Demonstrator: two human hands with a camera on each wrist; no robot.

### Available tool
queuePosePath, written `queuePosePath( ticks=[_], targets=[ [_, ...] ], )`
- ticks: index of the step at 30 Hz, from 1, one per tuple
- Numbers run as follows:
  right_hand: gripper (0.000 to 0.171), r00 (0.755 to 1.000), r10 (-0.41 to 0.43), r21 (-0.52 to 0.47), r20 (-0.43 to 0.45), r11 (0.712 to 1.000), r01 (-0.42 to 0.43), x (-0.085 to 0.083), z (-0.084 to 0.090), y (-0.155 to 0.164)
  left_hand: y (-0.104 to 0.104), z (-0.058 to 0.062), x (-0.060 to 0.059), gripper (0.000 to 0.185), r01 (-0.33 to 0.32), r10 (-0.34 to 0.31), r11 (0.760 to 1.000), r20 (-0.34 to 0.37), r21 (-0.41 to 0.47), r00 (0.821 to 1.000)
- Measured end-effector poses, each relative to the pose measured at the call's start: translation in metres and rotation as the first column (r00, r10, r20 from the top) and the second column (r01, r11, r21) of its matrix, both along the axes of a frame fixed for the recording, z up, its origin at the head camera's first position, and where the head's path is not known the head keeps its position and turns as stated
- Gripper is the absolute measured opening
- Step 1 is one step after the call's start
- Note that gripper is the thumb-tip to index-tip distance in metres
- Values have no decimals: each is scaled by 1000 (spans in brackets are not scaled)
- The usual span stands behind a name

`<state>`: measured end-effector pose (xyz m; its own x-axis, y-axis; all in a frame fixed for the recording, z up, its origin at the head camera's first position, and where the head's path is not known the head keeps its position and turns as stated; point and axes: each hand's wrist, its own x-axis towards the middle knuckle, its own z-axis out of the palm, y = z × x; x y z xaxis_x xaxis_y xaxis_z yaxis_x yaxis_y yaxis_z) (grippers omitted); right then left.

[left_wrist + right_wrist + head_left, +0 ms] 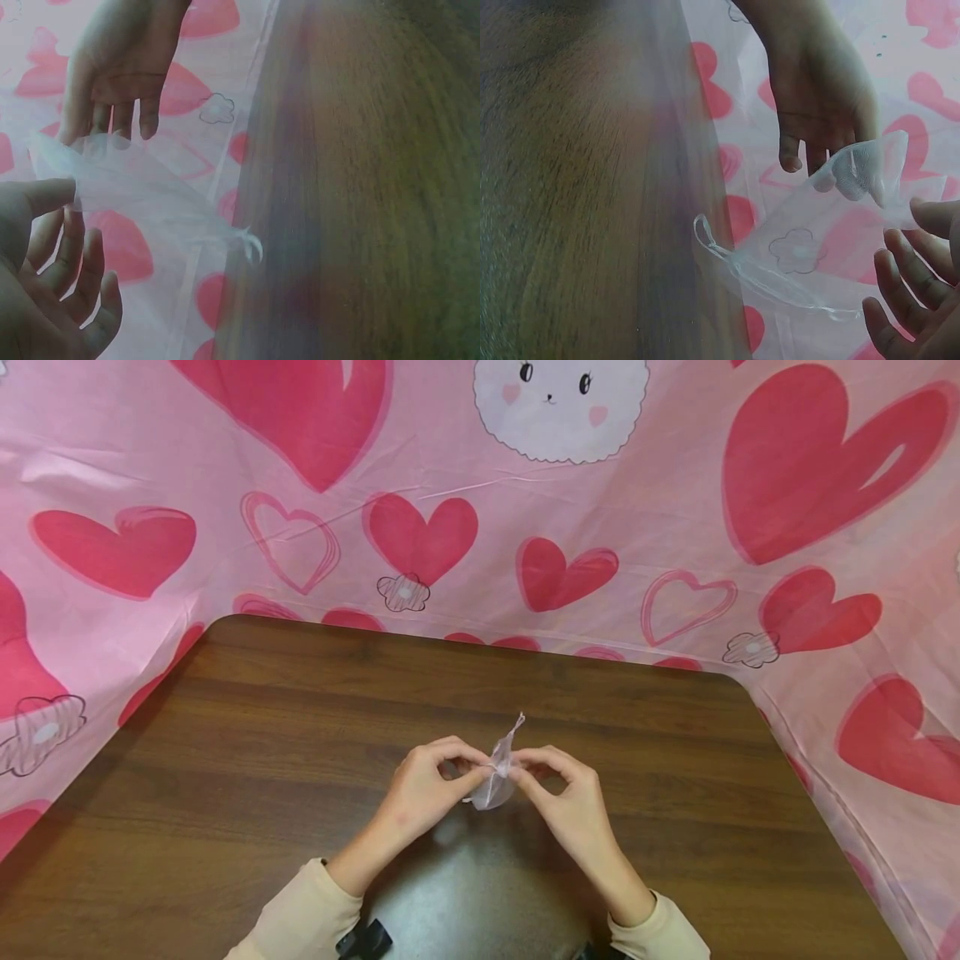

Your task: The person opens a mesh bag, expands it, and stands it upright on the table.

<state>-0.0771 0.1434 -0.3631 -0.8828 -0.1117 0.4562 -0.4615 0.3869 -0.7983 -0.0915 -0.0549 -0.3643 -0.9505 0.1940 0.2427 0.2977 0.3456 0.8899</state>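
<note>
A small sheer white drawstring pouch (491,789) hangs between the two hands above the brown table. On its left side, my left hand (429,787) pinches the thin fabric between thumb and index finger. Opposite it, my right hand (573,789) pinches the other side in the same way. In the right wrist view the see-through mesh of the pouch (795,244) is spread out, with a looped cord (703,231) at one end. The left wrist view shows the pouch (150,195) narrowing toward its cord end, the remaining fingers of both hands held away from the fabric.
Beneath the hands lies a dark wood-grain table (300,718) with rounded far corners. A pink cloth (450,443) printed with red hearts hangs behind it and along both sides. A black strap piece (365,939) sits at the left sleeve (303,914).
</note>
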Motion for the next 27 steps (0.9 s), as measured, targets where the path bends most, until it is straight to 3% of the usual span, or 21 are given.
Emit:
queuePosePath(
  ticks=[7,14,19,27],
  targets=[
    [8,1000,-16,-26,-12,1000,16,1,1,1,0,0,2,12,-15,17,999,56,-35,998],
    [10,998,-61,-34,11,998,61,2,0,1,1,-1,2,14,-3,3,1000,45,-10,999],
    [14,996,-87,-32,14,996,87,2,-1,2,1,-3,3,12,40,-40,999,28,13,999],
    [14,999,-46,-4,3,999,46,2,-2,3,1,-2,4,16,58,-58,998,37,12,998]
  ],
)
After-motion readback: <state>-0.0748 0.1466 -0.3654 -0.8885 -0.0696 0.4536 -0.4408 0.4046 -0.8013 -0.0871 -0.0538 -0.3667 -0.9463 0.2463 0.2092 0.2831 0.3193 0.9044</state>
